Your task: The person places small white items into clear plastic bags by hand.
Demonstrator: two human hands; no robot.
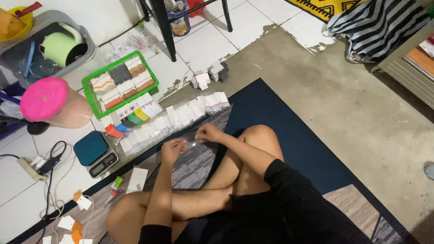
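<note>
I see my left hand [173, 149] and right hand [209, 133] pinching one small clear plastic packet [195, 143] between their fingers, above my crossed legs. Rows of filled white packets [172, 119] already lie on the floor; the green plastic basket [118, 85] holds more stock.

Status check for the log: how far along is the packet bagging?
Done: rows of filled small packets lie across the floor, with more stacked in the green basket. In hand: left hand and right hand hold one clear bag between them. Left: loose labels by the knee; how many remain is unclear.
</note>
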